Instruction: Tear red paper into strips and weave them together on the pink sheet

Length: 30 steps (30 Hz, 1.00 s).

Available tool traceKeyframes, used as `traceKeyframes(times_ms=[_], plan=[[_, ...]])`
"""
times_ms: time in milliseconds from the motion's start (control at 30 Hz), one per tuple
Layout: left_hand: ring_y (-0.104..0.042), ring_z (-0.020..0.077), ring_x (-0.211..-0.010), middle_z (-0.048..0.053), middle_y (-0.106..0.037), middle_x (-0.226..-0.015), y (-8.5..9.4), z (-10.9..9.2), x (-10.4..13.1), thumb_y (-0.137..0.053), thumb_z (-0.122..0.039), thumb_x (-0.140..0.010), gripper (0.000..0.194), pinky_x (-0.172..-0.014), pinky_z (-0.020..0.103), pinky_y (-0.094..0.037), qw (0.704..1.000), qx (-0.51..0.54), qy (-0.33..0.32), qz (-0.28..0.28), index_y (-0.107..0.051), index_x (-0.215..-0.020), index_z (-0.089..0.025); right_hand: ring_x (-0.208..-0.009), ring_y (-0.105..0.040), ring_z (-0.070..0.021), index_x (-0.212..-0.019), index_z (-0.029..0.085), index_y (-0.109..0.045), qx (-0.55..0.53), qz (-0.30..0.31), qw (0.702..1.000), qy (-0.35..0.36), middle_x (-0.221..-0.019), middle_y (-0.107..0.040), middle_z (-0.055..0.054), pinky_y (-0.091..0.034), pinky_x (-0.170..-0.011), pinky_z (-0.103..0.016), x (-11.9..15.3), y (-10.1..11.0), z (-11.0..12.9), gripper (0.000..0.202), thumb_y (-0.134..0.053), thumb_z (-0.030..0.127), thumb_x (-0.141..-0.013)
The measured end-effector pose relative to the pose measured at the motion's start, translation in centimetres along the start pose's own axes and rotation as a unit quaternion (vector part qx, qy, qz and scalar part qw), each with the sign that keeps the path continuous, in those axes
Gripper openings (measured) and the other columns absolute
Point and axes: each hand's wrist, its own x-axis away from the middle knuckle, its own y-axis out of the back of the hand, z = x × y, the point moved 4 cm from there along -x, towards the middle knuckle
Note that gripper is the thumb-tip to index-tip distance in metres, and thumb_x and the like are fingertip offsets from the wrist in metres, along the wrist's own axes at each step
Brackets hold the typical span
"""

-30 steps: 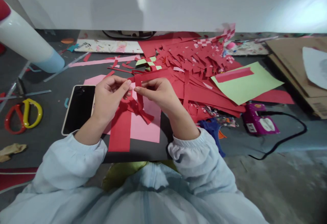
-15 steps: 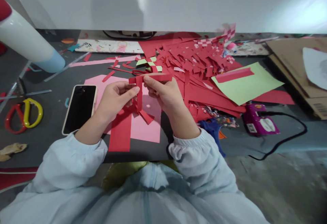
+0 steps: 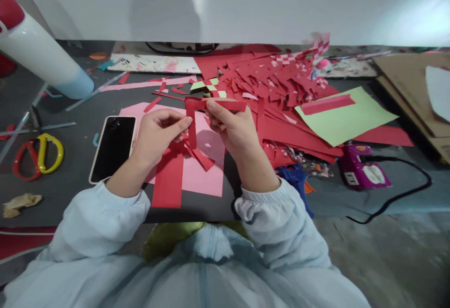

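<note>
Red paper strips are held up between my two hands, one hanging down and another running sideways to the right. My left hand pinches the hanging strip between thumb and fingers. Thumb on top, my right hand grips the sideways red strip. The two strips meet in a corner at the upper left. Beneath the hands lie a pink paper sheet and a wide red paper strip. A loose red strip end sticks out below the hanging one.
A phone lies left of the pink sheet, with scissors beyond it. A white bottle stands at far left. Red paper scraps pile up behind. Green paper, a blue tool, a purple box and cardboard are on the right.
The short strip end that stuck out left of the hanging strip no longer shows; the strips now form a corner. My right hand has shifted slightly right. The whole view has shifted a little.
</note>
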Motion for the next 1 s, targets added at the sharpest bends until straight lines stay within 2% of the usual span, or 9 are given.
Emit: traceKeyframes(times_ms=[167,367,500,600,700,867,1000], plan=[[-0.055,0.0083,-0.047,-0.001,-0.067,-0.063,0.1,-0.1,0.0,-0.083,-0.032,-0.069,0.018,-0.047,0.022,-0.047,1.000,-0.009,0.001,0.002,-0.071,-0.069,-0.018,-0.050,-0.040,-0.0059,-0.069,0.020,-0.070,-0.022,-0.010,1.000,0.007,-0.059,-0.055,0.003,-0.033,-0.044,-0.022,0.0,0.0,0.3,0.036,-0.086,0.051,-0.062],[-0.057,0.0091,-0.051,0.000,-0.066,-0.065,0.1,-0.1,-0.1,-0.084,-0.032,-0.066,0.021,-0.048,0.022,-0.047,0.999,-0.047,0.022,0.011,-0.069,-0.070,-0.017,-0.048,-0.040,-0.0048,-0.071,0.019,-0.073,-0.054,-0.010,0.999,0.004,-0.058,-0.057,0.003,-0.031,-0.043,-0.021,0.0,0.0,0.5,0.029,-0.087,0.043,-0.062],[-0.058,0.0090,-0.057,-0.001,-0.068,-0.076,0.2,0.0,-0.3,-0.086,-0.026,-0.060,0.028,-0.052,0.021,-0.049,0.997,-0.070,0.013,0.012,-0.069,-0.080,-0.017,-0.048,-0.040,-0.0044,-0.071,0.019,-0.074,-0.037,0.004,0.999,0.014,-0.059,-0.058,0.003,-0.031,-0.043,-0.021,0.1,0.0,0.5,0.028,-0.086,0.043,-0.065],[-0.061,0.0102,-0.065,0.001,-0.071,-0.083,0.3,-0.4,-0.1,-0.082,-0.034,-0.069,0.026,-0.059,0.022,-0.050,0.997,-0.072,-0.022,-0.002,-0.072,-0.087,-0.018,-0.047,-0.041,-0.0044,-0.074,0.018,-0.075,-0.015,0.015,1.000,0.009,-0.059,-0.059,0.004,-0.031,-0.043,-0.022,0.1,0.0,0.3,0.028,-0.085,0.043,-0.066],[-0.065,0.0122,-0.071,0.002,-0.073,-0.082,0.4,-0.7,0.0,-0.078,-0.037,-0.076,0.021,-0.065,0.023,-0.052,0.996,-0.074,-0.042,-0.011,-0.074,-0.085,-0.019,-0.047,-0.042,-0.0046,-0.078,0.018,-0.077,0.002,0.029,1.000,0.006,-0.060,-0.060,0.003,-0.032,-0.043,-0.022,0.2,0.0,0.0,0.026,-0.084,0.042,-0.069],[-0.063,0.0130,-0.067,0.000,-0.070,-0.073,0.5,-0.4,-0.1,-0.079,-0.035,-0.076,0.018,-0.065,0.026,-0.051,0.995,-0.083,-0.049,-0.009,-0.072,-0.074,-0.019,-0.047,-0.042,-0.0048,-0.078,0.018,-0.077,0.008,0.034,0.999,0.008,-0.060,-0.061,0.003,-0.033,-0.043,-0.023,0.2,-0.1,-0.1,0.027,-0.084,0.043,-0.069],[-0.059,0.0111,-0.061,-0.001,-0.068,-0.069,0.8,0.2,-0.4,-0.080,-0.032,-0.074,0.015,-0.061,0.025,-0.049,0.996,-0.064,-0.053,-0.037,-0.072,-0.073,-0.019,-0.047,-0.043,-0.0054,-0.072,0.019,-0.074,0.046,-0.004,0.999,0.028,-0.061,-0.061,0.002,-0.032,-0.042,-0.023,-0.5,1.0,-0.1,0.034,-0.079,0.053,-0.073]])
